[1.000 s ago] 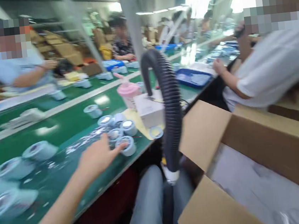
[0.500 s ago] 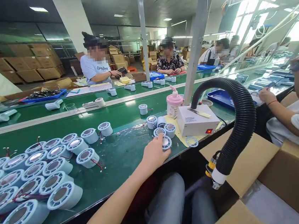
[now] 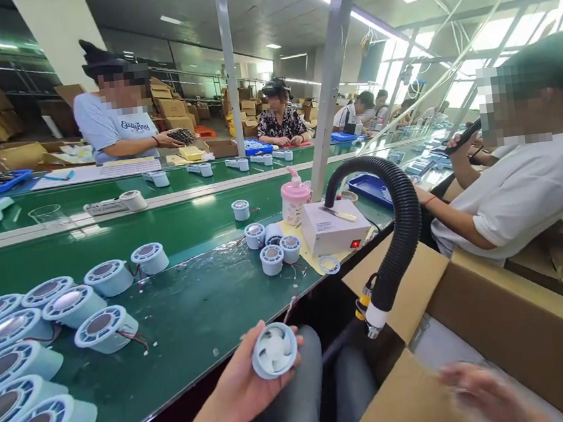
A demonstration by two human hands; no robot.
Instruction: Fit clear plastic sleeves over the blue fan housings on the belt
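My left hand (image 3: 242, 386) is closed around a small round light-blue fan unit (image 3: 275, 350) over my lap, just off the bench edge. Its white blades face up, and a thin wire trails from its far side. At the lower right my right hand (image 3: 481, 385) is smeared by motion above the open cardboard box (image 3: 519, 320); whether it holds anything is unclear. A small cluster of like fan units (image 3: 272, 259) stands on the green bench ahead. More fan units (image 3: 105, 329), with grey discs on top and red-black wires, fill the left side.
A white box with a red switch (image 3: 336, 227) stands on the bench, with a black flexible hose (image 3: 406, 218) arching toward my knees. Beside it are a pink-lidded cup (image 3: 295, 196) and a loose blue ring (image 3: 329, 264). A co-worker (image 3: 519, 179) sits close at right.
My left hand has lifted a fan unit from the cluster and brought it down toward me, blades up. My right hand has come into view. The camera has turned right.
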